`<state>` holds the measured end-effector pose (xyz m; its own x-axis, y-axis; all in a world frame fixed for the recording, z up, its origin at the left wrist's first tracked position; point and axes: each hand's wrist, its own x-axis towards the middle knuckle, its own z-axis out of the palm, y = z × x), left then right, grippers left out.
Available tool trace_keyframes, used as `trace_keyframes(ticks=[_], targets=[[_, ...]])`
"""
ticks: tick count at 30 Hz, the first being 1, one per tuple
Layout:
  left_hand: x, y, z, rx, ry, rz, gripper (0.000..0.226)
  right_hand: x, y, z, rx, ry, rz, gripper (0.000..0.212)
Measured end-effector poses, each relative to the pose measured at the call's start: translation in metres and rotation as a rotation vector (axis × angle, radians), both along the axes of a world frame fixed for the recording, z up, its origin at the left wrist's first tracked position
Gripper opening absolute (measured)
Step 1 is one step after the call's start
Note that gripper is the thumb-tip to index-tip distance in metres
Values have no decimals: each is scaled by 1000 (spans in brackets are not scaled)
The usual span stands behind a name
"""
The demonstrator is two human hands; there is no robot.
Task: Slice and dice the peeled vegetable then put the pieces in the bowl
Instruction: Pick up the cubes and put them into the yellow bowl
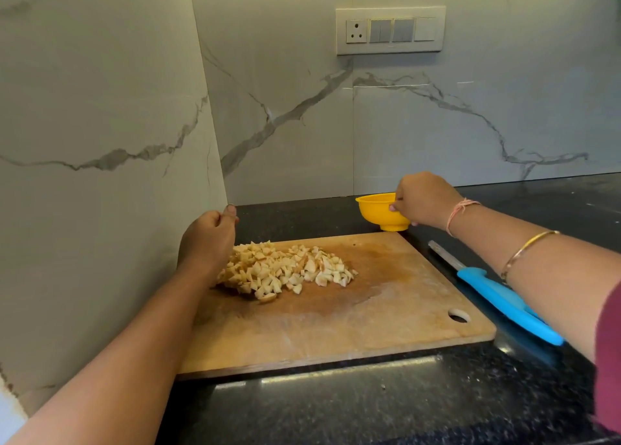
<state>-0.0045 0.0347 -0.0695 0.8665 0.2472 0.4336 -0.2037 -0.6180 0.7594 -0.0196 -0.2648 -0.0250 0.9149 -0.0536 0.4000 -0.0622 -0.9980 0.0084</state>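
A bowl (376,211) is being gripped by the right hand (426,199) just beyond a board (369,313) bearing diced pieces (285,269).
The bowl's rim is being pinched by curled fingers and thumb, its mouth being tipped slightly left. The left hand (208,232) is being held in a fist beside the heap, nothing seen inside. The heap is being spread left to right. The knife (497,293), blade pointing wallward, is being partly hidden by the forearm.

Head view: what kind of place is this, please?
Most likely a home kitchen. A wooden cutting board with diced vegetable pieces lies on a dark stone counter, with a blue-handled knife beside it and a yellow bowl just behind it.
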Motion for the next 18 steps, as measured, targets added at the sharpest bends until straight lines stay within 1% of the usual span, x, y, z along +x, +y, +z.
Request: trace_keyframes(ticks=[3,5,7,10,11,12,13,14,16,18], targets=[[3,-1,-2,3,6,-8,37,16,12,-4,135,-31,35,36],[3,-2,-2,-32,24,-12,37,23,22,-9,226,-25,74,37],[6,-2,-3,-93,64,-3,42,26,31,-13,316,26,123,33],[9,1,-5,-151,164,-18,49,25,42,-12,460,154,173,23],[10,2,-6,-163,206,-34,51,22,46,-11,467,190,181,25],[11,2,-6,-169,244,-51,53,20,48,-9,462,208,190,32],[11,2,-6,-167,274,-61,54,18,52,-7,446,208,203,40],[10,1,-6,-161,292,-69,56,15,57,-5,429,180,224,43],[9,-1,-5,-140,309,-78,57,9,71,-2,435,86,303,34],[6,-3,-4,-95,316,-95,58,2,90,-3,498,47,388,22]])
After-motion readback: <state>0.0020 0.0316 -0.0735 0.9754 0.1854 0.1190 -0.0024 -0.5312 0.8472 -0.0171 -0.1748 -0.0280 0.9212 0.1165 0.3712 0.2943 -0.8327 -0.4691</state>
